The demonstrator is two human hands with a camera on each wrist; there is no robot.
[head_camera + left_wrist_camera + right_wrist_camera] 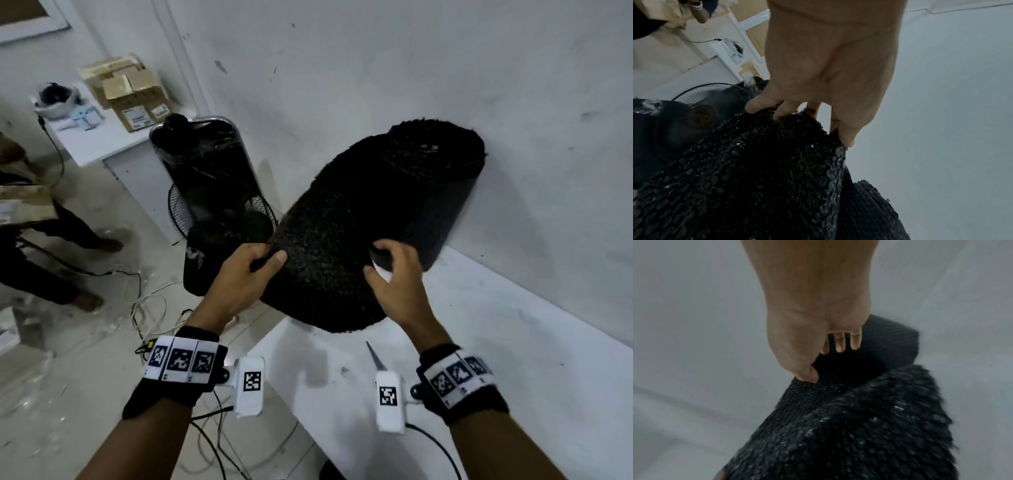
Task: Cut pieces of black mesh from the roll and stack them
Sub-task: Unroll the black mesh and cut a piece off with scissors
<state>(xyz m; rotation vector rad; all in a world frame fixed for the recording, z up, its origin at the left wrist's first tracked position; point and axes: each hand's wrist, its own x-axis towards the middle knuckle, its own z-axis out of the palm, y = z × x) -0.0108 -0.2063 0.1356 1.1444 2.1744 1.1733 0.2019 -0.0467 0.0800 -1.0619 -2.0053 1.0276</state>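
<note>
A fat roll of black mesh (442,164) stands on end against the white wall, also seen in the right wrist view (900,340). A loose sheet of the mesh (325,240) runs from it toward me and hangs over the table edge. My left hand (269,258) grips the sheet's left edge, thumb on top and fingers curled under; the left wrist view shows this hand (801,123) bunching the mesh (756,178). My right hand (376,258) is at the sheet's right edge with fingers spread. Only the thumb (809,378) touches the mesh (859,426).
A pointed metal blade (375,356) lies on the white table (496,342), half hidden by my right wrist camera. A black fan (219,205) stands left of the table. Cables (147,301) litter the floor. Another person (51,233) sits at far left; cardboard boxes (133,96) are behind.
</note>
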